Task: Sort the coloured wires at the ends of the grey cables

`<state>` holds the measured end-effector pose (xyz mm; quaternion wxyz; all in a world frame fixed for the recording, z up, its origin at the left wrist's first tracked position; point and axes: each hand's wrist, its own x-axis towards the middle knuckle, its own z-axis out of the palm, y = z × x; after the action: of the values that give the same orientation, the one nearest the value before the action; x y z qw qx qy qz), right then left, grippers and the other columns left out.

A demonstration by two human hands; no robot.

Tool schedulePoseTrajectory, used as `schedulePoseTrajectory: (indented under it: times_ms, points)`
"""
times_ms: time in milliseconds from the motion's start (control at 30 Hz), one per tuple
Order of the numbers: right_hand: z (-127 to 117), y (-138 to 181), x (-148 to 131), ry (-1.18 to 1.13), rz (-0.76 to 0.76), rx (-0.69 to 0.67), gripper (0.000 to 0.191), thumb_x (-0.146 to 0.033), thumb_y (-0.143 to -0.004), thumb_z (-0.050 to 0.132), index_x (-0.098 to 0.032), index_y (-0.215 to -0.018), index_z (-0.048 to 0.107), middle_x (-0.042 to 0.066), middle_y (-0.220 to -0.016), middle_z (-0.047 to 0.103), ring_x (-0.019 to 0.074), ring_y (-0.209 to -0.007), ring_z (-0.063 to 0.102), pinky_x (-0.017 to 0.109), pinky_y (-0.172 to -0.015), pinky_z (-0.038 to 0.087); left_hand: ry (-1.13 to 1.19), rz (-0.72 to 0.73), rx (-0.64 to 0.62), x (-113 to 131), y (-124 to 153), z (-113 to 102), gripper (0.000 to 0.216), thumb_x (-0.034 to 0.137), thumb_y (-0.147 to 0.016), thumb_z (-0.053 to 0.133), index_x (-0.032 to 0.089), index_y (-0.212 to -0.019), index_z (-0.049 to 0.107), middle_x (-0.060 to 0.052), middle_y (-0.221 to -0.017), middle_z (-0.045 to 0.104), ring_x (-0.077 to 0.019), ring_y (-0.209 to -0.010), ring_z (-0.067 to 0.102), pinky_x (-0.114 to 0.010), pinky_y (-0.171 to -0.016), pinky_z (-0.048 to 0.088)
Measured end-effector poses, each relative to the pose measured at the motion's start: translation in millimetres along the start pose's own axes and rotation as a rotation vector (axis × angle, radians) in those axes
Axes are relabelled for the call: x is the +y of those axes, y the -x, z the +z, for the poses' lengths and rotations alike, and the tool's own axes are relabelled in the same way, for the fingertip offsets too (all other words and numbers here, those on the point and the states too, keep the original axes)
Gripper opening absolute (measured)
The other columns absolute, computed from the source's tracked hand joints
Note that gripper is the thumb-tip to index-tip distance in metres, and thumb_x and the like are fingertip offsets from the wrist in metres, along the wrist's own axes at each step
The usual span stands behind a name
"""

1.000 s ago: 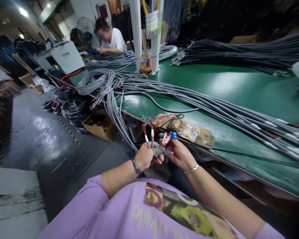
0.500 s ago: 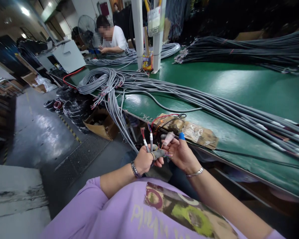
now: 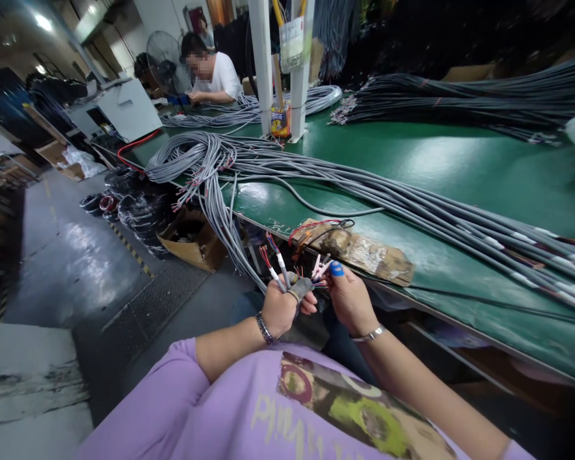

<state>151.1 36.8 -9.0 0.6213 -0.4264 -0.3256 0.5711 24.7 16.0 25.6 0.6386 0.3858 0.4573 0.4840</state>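
My left hand (image 3: 280, 310) is closed around several grey cables (image 3: 284, 281) just below their stripped ends. Red and blue wire tips (image 3: 266, 257) fan out above white sleeves, and a grey cover is on that thumb. To the right, my right hand (image 3: 352, 300), with blue on its thumb tip, pinches a pale pink forked piece (image 3: 319, 268); its exact kind is unclear. Thin coloured wire ends (image 3: 319, 285) show between the two hands. Part of the right fingers is hidden behind the thumb.
A grey cable bundle (image 3: 345, 179) runs across the green table (image 3: 441, 163), coiled at its left end. At the near edge lies a taped wooden board (image 3: 364, 249). An open carton (image 3: 194, 239) stands below. A person (image 3: 218, 76) works beyond, near a white post (image 3: 263, 70).
My right hand has closed from a more open pose, its thumb now pressing at the pink piece. The pink piece has turned and shows a forked shape. The left hand keeps its hold.
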Motion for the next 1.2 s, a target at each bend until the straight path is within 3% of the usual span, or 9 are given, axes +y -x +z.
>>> schedulePoseTrajectory:
  times_ms: [133, 233, 433, 633, 800, 967, 1133, 1200]
  points:
    - [12.9, 4.2, -10.4, -0.148, 0.23, -0.279, 0.051, -0.071, -0.076, 0.052, -0.022, -0.08, 0.064, -0.002, -0.047, 0.052, 0.0162, -0.041, 0.047, 0.034, -0.049, 0.043, -0.015, -0.013, 0.027, -0.6, -1.4, 3.1, 0.045, 0.055, -0.064, 0.071, 0.016, -0.062, 0.049, 0.001, -0.049, 0.058, -0.0096, -0.036, 0.052, -0.019, -0.036, 0.039]
    - [19.8, 5.2, -16.2, -0.255, 0.339, -0.393, 0.057, -0.075, -0.076, 0.047, -0.022, -0.088, 0.064, -0.004, -0.042, 0.05, 0.0167, -0.035, 0.046, 0.036, -0.046, 0.043, -0.011, -0.016, 0.036, -1.0, -1.8, 3.5, 0.046, 0.056, -0.064, 0.07, 0.016, -0.063, 0.05, 0.001, -0.049, 0.058, -0.0093, -0.036, 0.052, -0.019, -0.036, 0.039]
    - [20.5, 4.3, -11.6, -0.288, 0.386, -0.393, 0.059, -0.077, -0.076, 0.044, -0.023, -0.09, 0.064, -0.004, -0.037, 0.049, 0.0176, -0.032, 0.045, 0.035, -0.044, 0.043, -0.058, -0.017, 0.0, -6.9, -2.2, 0.3, 0.046, 0.056, -0.066, 0.07, 0.015, -0.06, 0.051, 0.0, -0.05, 0.059, -0.0087, -0.036, 0.052, -0.018, -0.036, 0.039]
    - [11.0, 9.0, -11.9, -0.287, 0.39, -0.428, 0.058, -0.076, -0.076, 0.047, -0.02, -0.083, 0.063, -0.001, -0.048, 0.056, 0.0174, -0.04, 0.052, 0.035, -0.048, 0.046, -0.053, -0.023, -0.006, -5.7, 0.5, -2.1, 0.046, 0.057, -0.065, 0.069, 0.016, -0.063, 0.049, 0.001, -0.05, 0.059, -0.009, -0.036, 0.052, -0.019, -0.036, 0.038]
    - [-8.1, 8.1, -16.5, -0.108, 0.473, -0.398, 0.049, -0.066, -0.067, 0.068, -0.017, -0.067, 0.062, 0.003, -0.057, 0.061, 0.0148, -0.052, 0.057, 0.03, -0.057, 0.049, -0.091, -0.014, -0.023, -11.9, 5.0, -10.0, 0.045, 0.057, -0.067, 0.068, 0.015, -0.064, 0.052, 0.0, -0.052, 0.06, -0.0096, -0.038, 0.054, -0.019, -0.036, 0.038]
    - [-13.3, 7.6, -20.5, 0.067, 0.372, -0.351, 0.033, -0.043, -0.062, 0.082, -0.016, -0.068, 0.064, 0.0, -0.061, 0.062, 0.0118, -0.054, 0.053, 0.027, -0.057, 0.045, -0.167, -0.012, -0.068, -16.1, 7.5, -15.2, 0.044, 0.056, -0.071, 0.066, 0.014, -0.063, 0.055, -0.002, -0.054, 0.061, -0.0094, -0.041, 0.055, -0.019, -0.039, 0.04]
    - [-7.8, 11.9, -25.4, 0.313, 0.157, -0.416, 0.029, -0.04, -0.064, 0.08, -0.016, -0.068, 0.066, 0.0, -0.062, 0.062, 0.0119, -0.056, 0.05, 0.025, -0.056, 0.04, -0.278, -0.139, -0.299, -10.2, 6.3, -18.2, 0.043, 0.053, -0.067, 0.071, 0.012, -0.062, 0.058, -0.004, -0.054, 0.062, -0.0111, -0.043, 0.057, -0.02, -0.042, 0.043]
    - [-7.0, 13.2, -25.6, 0.339, 0.116, -0.417, 0.029, -0.041, -0.064, 0.08, -0.016, -0.069, 0.067, 0.0, -0.063, 0.062, 0.0124, -0.057, 0.05, 0.025, -0.056, 0.041, -0.27, -0.175, -0.325, -8.9, 5.1, -19.9, 0.042, 0.052, -0.064, 0.073, 0.012, -0.063, 0.058, -0.004, -0.053, 0.062, -0.0115, -0.042, 0.057, -0.02, -0.041, 0.043]
